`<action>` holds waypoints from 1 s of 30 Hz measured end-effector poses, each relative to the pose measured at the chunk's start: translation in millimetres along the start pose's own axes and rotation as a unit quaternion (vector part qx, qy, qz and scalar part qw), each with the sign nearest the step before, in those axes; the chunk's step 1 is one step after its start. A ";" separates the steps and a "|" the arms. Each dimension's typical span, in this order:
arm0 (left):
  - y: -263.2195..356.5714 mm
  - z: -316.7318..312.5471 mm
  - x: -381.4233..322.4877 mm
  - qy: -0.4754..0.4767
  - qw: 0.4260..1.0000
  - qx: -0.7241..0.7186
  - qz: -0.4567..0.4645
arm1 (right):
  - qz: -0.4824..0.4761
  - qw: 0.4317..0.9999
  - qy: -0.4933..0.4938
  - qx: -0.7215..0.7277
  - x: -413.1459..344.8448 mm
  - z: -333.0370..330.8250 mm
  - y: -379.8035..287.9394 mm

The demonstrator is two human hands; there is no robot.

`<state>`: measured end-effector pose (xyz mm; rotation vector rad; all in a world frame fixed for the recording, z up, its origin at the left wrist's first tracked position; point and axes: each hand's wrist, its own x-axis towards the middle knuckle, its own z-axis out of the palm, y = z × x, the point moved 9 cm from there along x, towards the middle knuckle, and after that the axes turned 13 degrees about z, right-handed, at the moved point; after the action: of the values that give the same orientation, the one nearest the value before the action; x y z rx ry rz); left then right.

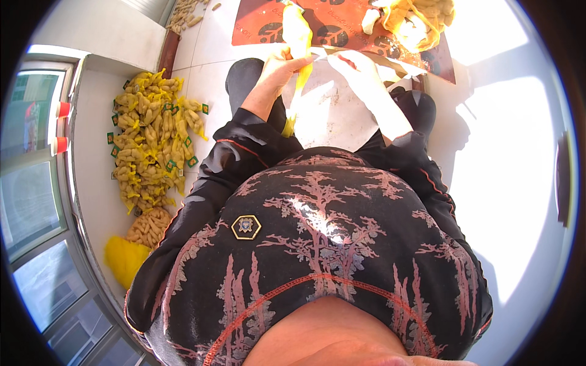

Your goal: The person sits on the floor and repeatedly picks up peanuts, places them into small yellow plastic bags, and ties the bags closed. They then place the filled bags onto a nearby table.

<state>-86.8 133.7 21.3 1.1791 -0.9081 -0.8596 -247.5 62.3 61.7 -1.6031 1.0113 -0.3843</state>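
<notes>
My left hand is closed around the gathered part of a yellow mesh bag. The bag's filled end, with pale contents, lies beyond my fingers towards the red printed board; its loose tail hangs down between my knees. My right hand is to the right of the bag, apart from it, palm partly turned up and fingers bent; strong sunlight washes it out, and whether it holds something small I cannot tell. A small pale strip is between the hands.
Left on the floor lies a heap of filled yellow mesh bags with green tags. Below it are loose pale pieces and a yellow bundle. An orange mesh bag rests at the board's right. More pieces lie at top left.
</notes>
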 end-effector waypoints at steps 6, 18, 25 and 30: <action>0.8 13.5 -2.7 -0.075 0.995 0.005 -0.059 | 0.144 0.914 -0.289 0.247 0.1 90.4 52.2; -41.5 21.2 -39.4 0.022 0.963 -0.213 -0.166 | 0.047 0.921 -0.208 0.327 2.6 94.6 44.3; -33.7 25.6 -16.5 0.008 0.979 -0.151 -0.140 | -0.007 0.992 -0.084 0.090 13.1 93.9 67.5; -8.5 39.9 -12.3 0.021 0.986 -0.037 -0.162 | 0.085 0.819 -0.226 0.521 27.4 116.6 87.9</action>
<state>-128.8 128.5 17.0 1.2949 -0.6536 -1.1156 -184.0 116.4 -61.3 -0.5383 0.4030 -0.3185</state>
